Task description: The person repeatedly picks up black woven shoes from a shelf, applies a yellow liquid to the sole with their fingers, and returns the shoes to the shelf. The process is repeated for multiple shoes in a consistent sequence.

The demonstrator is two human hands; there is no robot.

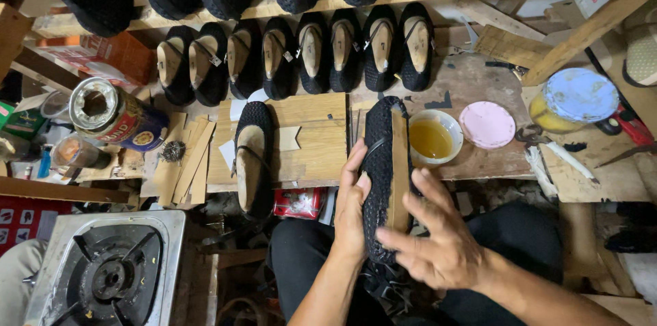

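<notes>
My left hand [351, 206] grips the left side of a black woven shoe [380, 161] that stands on end over my lap, its sole side facing me. A tan strip [399, 168] runs down the length of that sole. My right hand [438, 237] lies against the shoe's right side with the fingers spread, blurred by motion. A small white bowl of yellow liquid [434, 138] sits just right of the shoe's tip on the wooden bench [472, 79].
A second black shoe on a wooden form [253, 158] lies on a board to the left. A row of similar shoes [301, 52] leans at the back. A pink lid [486, 124], a blue-lidded jar [578, 98], a tin can [109, 114] and a gas burner [109, 274] stand around.
</notes>
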